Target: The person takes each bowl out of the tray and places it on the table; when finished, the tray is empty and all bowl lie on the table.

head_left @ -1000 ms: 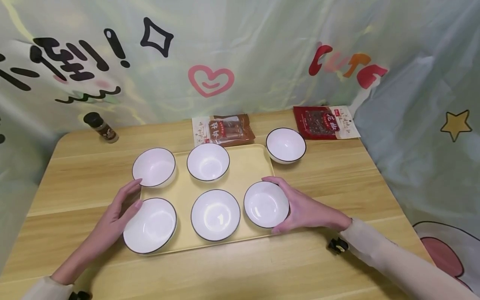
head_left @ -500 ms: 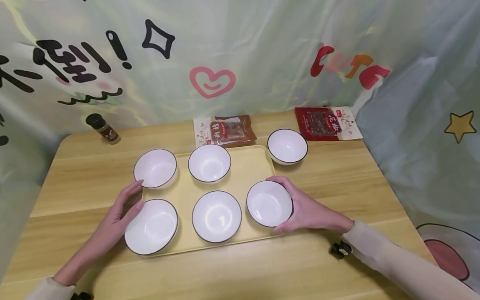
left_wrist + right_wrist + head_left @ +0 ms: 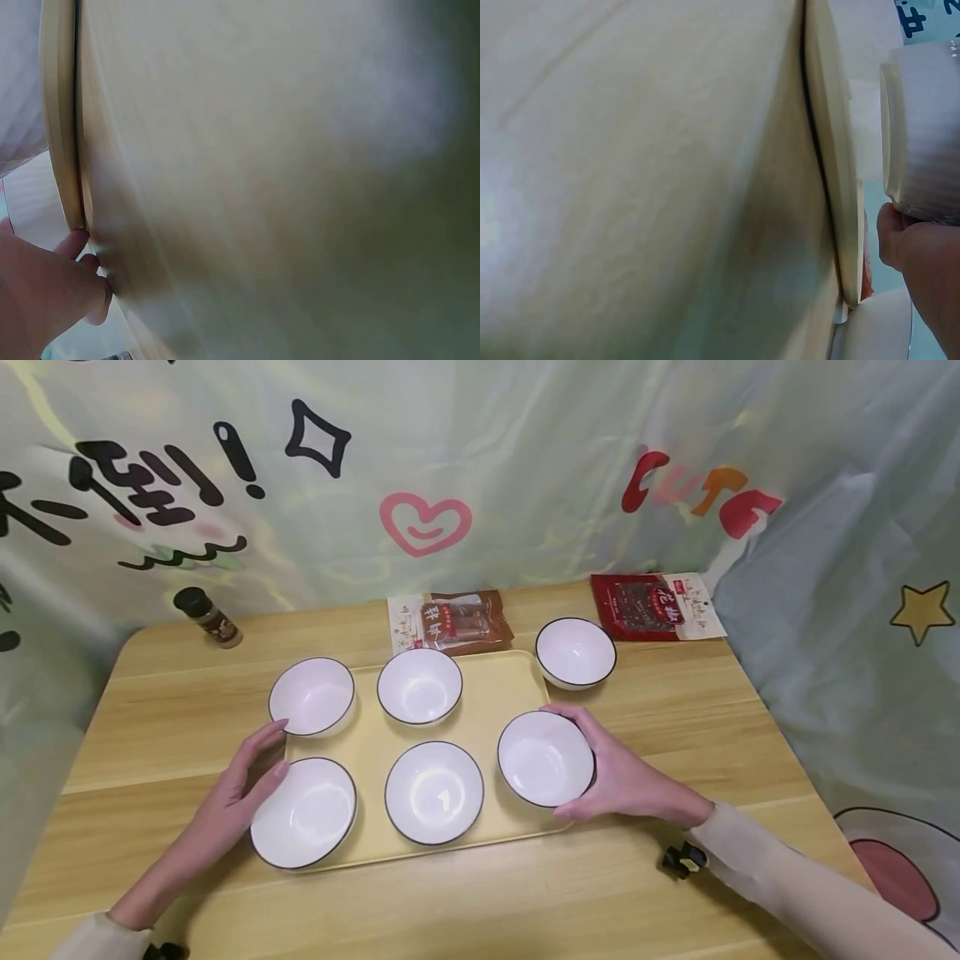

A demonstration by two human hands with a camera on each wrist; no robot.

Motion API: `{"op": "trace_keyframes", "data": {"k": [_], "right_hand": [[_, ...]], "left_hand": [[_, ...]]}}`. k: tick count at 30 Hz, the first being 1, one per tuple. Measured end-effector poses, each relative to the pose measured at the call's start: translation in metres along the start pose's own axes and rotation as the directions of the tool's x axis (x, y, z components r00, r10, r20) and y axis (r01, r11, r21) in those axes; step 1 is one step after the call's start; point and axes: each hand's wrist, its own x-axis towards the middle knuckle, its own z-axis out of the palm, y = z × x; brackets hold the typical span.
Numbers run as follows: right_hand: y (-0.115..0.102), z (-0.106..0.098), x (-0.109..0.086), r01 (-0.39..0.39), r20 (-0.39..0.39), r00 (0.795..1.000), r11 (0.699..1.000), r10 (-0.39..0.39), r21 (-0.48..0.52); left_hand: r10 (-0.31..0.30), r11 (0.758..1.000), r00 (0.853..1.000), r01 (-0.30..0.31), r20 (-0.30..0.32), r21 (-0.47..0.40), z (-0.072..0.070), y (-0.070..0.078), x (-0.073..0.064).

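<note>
My right hand grips a white dark-rimmed bowl by its right side, thumb in front and fingers behind. In the right wrist view, this bowl is raised clear of the yellow tray. At the left end of the tray, my left hand rests with thumb and fingers spread apart, its fingertips by the tray's edge. Those fingers lie between the rear left bowl and the front left bowl. A front middle bowl and a rear middle bowl stand on the tray.
Another white bowl stands on the table beyond the tray's right rear corner. Behind lie a brown spice packet and a red spice packet. A black-capped spice jar lies at the back left. A printed curtain hangs behind the table.
My right hand has lifted the front right bowl up off the tray and shifted it slightly to the right and back. The left hand stays in the same place.
</note>
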Motion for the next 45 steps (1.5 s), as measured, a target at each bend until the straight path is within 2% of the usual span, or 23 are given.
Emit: {"op": "trace_keyframes", "data": {"k": [9,15,22,32,40,45], "right_hand": [[-0.003,-0.008,-0.001,0.028,-0.053,0.998,0.998,-0.024,0.061],[-0.008,-0.024,0.0,0.04,-0.142,0.989,0.999,-0.044,-0.031],[-0.015,-0.041,0.003,0.007,-0.259,0.965,0.993,-0.037,-0.117],[-0.012,-0.062,0.007,0.021,-0.402,0.914,0.995,-0.057,-0.093],[-0.01,-0.082,0.009,-0.061,-0.504,0.864,0.996,0.02,-0.065],[-0.004,-0.097,0.009,-0.141,-0.565,0.82,0.989,0.085,-0.055]], "left_hand": [[-0.011,1.0,1.0,0.011,0.007,-0.003,-0.001,-0.001,-0.001],[-0.033,0.999,0.999,0.033,0.016,0.0,-0.001,0.0,-0.001],[-0.016,1.0,1.0,0.016,0.017,-0.006,-0.001,0.0,0.0],[-0.033,0.999,0.999,0.033,0.023,-0.001,-0.001,0.001,0.001],[-0.001,1.0,1.0,0.001,0.005,-0.009,0.0,-0.001,0.0],[0.003,1.0,1.0,-0.003,0.002,-0.006,0.0,-0.001,0.0]]}}
